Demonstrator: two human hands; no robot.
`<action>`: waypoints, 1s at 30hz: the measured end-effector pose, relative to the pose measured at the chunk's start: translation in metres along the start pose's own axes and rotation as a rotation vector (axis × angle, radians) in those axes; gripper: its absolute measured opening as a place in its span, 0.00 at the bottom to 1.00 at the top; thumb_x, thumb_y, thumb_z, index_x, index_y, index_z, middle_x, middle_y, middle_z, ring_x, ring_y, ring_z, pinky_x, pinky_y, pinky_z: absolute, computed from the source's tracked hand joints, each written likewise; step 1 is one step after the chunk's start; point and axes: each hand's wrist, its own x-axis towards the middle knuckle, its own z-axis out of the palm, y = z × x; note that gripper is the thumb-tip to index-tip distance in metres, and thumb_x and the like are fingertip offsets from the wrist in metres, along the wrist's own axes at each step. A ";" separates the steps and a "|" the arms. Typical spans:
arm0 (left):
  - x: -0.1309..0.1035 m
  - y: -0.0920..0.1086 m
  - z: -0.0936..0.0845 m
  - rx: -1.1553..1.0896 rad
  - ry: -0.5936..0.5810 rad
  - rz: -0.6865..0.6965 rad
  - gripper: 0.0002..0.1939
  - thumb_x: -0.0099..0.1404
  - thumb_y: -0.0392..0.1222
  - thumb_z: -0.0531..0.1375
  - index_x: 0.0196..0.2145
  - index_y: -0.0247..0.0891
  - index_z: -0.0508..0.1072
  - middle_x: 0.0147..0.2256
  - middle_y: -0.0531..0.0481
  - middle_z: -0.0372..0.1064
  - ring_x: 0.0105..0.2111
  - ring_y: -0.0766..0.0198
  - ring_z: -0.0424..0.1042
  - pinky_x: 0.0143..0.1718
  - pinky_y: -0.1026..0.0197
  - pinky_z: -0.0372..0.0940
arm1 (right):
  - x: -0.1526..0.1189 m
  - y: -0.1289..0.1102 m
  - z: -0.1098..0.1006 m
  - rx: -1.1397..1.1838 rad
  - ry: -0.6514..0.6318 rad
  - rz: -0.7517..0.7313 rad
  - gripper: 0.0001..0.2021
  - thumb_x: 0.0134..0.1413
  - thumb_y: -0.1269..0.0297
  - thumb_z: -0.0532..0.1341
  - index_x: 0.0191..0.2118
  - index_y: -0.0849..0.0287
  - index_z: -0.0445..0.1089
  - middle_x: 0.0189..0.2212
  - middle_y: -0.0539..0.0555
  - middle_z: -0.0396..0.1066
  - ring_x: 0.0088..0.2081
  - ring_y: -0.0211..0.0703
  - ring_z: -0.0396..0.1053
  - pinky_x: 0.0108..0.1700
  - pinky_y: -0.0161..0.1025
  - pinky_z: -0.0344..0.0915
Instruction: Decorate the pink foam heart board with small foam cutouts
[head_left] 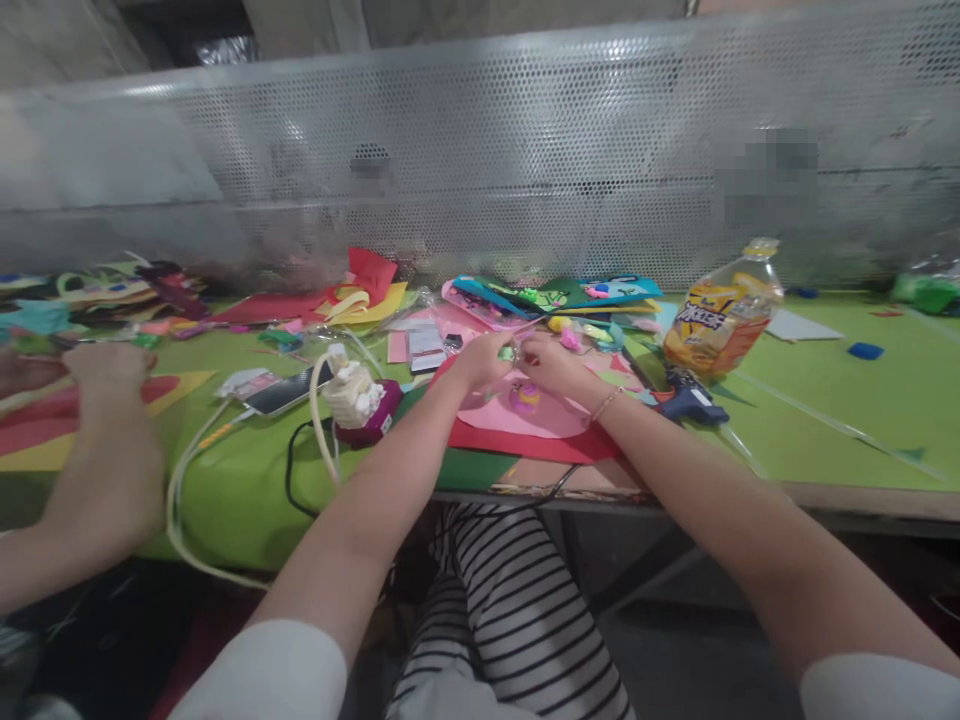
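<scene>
My left hand and my right hand are close together over a pink sheet, which lies on a red sheet. Pinched in the left fingers is a small pale green piece, too small to name. The right fingers are closed beside it, and what they hold, if anything, cannot be made out. Below the hands, a small yellow and purple piece rests on the pink sheet. Just beyond the right hand are small yellow and pink pieces.
A yellow-labelled bottle stands on the right, with a dark blue glue gun before it. Left of my arms are a power strip with plugs, looping cables and a phone. Another person's hand works at far left. A perforated metal panel stands behind.
</scene>
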 end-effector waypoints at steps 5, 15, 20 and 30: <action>0.004 0.000 -0.002 -0.047 0.061 -0.002 0.11 0.50 0.33 0.53 0.33 0.36 0.68 0.32 0.48 0.70 0.32 0.62 0.67 0.35 0.62 0.59 | 0.001 -0.004 -0.001 0.031 0.095 0.032 0.06 0.44 0.75 0.55 0.23 0.59 0.61 0.26 0.52 0.64 0.30 0.40 0.62 0.34 0.37 0.59; 0.004 -0.003 -0.001 -0.107 0.114 -0.037 0.07 0.51 0.37 0.54 0.31 0.36 0.65 0.26 0.53 0.65 0.27 0.65 0.62 0.30 0.65 0.56 | 0.002 0.001 0.002 0.138 0.252 0.113 0.07 0.51 0.69 0.54 0.33 0.59 0.69 0.34 0.56 0.70 0.36 0.43 0.66 0.40 0.41 0.64; 0.003 -0.004 0.000 -0.068 0.090 -0.021 0.08 0.50 0.35 0.54 0.31 0.36 0.67 0.27 0.51 0.67 0.28 0.64 0.64 0.30 0.63 0.57 | 0.001 0.006 -0.001 0.140 0.070 0.040 0.05 0.49 0.71 0.56 0.27 0.60 0.69 0.29 0.54 0.69 0.34 0.42 0.66 0.37 0.39 0.64; 0.005 -0.002 -0.002 -0.051 0.087 -0.054 0.10 0.51 0.36 0.54 0.34 0.36 0.67 0.29 0.50 0.69 0.31 0.62 0.66 0.33 0.62 0.59 | 0.002 0.003 -0.004 0.112 0.242 0.154 0.07 0.53 0.68 0.54 0.29 0.59 0.68 0.27 0.53 0.68 0.31 0.41 0.65 0.35 0.38 0.61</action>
